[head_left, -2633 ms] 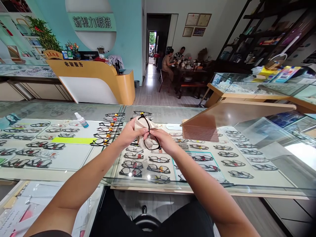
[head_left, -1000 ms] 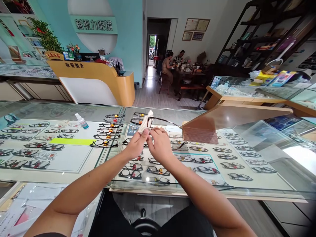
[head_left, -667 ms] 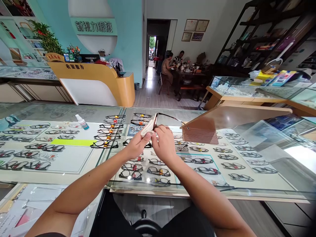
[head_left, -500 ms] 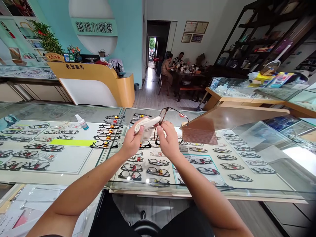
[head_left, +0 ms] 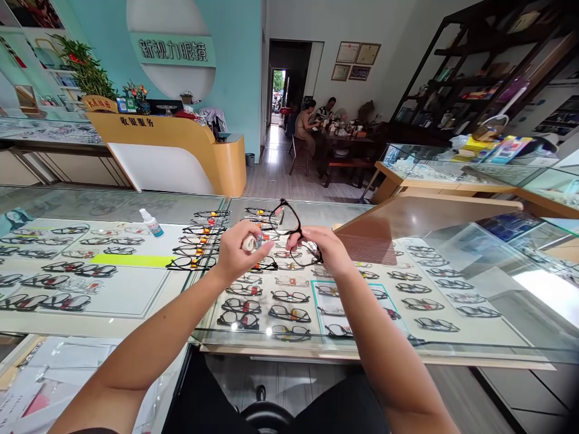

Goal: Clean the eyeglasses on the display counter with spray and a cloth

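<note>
1. Pinching close to the bridge, the right hand [head_left: 329,246] is grasping the dark-framed glasses [head_left: 298,231] in the head view. The pair is hanging tilted above the glass counter [head_left: 319,211], well to the right of the spray bottle [head_left: 152,223]. Its upper lens [head_left: 286,220] is sitting nearer the spray bottle, its lower lens [head_left: 306,254] farther from it.

2. Between the spray bottle and the dark-framed glasses, the left hand [head_left: 235,252] is curling its fingers round a pale folded cloth [head_left: 249,243], with the thumb pointing toward the glasses. Cloth and frame are not touching.

3. Just right of the spray bottle, a column of tagged frames [head_left: 192,263] is lying; farther right of it and closer to the wearer, rows of displayed spectacles [head_left: 291,296] are spreading out. A yellow-green strip [head_left: 136,260] is lying on the wearer's side of the spray bottle.

4. For good handling, the pinch should probably be staying on the rim and bridge, since fingertips on either lens would likely be leaving smudges. A light, steady hold would be sparing the thin frame from twisting. The pale folded cloth would best be showing a clean face and meeting each lens flat, with the thumb acting through the fabric rather than bare.
</note>
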Action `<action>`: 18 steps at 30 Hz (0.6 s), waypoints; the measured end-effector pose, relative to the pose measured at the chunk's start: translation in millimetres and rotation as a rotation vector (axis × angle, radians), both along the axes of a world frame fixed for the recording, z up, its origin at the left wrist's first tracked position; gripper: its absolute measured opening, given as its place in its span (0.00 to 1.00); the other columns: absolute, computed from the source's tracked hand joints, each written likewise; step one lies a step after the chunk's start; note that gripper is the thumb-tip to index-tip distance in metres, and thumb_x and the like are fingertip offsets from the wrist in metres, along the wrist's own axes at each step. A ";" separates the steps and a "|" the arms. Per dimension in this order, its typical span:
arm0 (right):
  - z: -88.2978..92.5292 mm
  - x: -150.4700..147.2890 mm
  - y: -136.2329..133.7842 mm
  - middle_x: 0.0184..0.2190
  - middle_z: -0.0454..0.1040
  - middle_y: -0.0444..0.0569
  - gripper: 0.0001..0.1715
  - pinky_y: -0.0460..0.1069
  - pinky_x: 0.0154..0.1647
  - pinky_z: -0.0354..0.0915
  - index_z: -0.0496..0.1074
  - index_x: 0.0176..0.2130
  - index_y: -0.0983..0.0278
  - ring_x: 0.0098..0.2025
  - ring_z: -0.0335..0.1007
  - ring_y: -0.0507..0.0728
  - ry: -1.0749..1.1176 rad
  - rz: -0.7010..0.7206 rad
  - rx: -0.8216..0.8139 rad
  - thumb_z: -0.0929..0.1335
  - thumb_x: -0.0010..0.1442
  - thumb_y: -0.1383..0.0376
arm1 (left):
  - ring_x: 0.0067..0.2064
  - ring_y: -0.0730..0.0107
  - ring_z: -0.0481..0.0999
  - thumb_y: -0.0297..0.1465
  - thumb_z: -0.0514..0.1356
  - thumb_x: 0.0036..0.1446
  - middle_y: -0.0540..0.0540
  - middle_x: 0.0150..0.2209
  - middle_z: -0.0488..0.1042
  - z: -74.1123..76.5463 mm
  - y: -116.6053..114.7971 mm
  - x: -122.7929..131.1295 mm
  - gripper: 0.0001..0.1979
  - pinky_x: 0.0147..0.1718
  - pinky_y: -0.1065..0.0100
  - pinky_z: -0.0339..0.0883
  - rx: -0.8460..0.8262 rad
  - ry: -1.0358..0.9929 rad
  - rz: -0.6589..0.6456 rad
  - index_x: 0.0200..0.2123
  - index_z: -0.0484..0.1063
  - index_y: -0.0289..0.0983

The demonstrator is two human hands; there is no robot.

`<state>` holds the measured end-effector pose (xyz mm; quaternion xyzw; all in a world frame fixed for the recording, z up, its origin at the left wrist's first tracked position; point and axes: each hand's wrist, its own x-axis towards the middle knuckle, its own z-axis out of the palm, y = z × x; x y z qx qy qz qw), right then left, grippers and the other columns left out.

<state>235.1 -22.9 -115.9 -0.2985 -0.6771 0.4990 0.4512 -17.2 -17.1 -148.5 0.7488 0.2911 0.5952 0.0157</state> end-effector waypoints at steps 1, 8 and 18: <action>2.1 3.5 0.9 0.32 0.82 0.51 0.25 0.56 0.49 0.68 0.86 0.33 0.60 0.39 0.75 0.62 -0.016 0.058 -0.040 0.69 0.72 0.49 | 0.35 0.67 0.78 0.51 0.74 0.65 0.49 0.36 0.78 -1.1 1.5 -1.3 0.23 0.36 0.65 0.73 0.027 0.017 0.019 0.50 0.78 0.40; 10.1 14.8 3.6 0.33 0.86 0.51 0.25 0.55 0.49 0.70 0.88 0.32 0.60 0.38 0.75 0.61 -0.175 0.249 -0.121 0.70 0.70 0.50 | 0.59 0.47 0.84 0.61 0.75 0.57 0.34 0.61 0.81 -1.8 8.0 -6.4 0.52 0.60 0.50 0.81 0.174 0.207 0.051 0.76 0.69 0.43; 12.6 17.0 5.7 0.31 0.86 0.51 0.25 0.55 0.46 0.73 0.88 0.31 0.61 0.34 0.73 0.60 -0.225 0.293 -0.096 0.70 0.69 0.49 | 0.59 0.45 0.86 0.63 0.74 0.56 0.33 0.59 0.84 -3.9 10.8 -9.0 0.48 0.62 0.51 0.82 0.106 0.299 0.051 0.71 0.76 0.39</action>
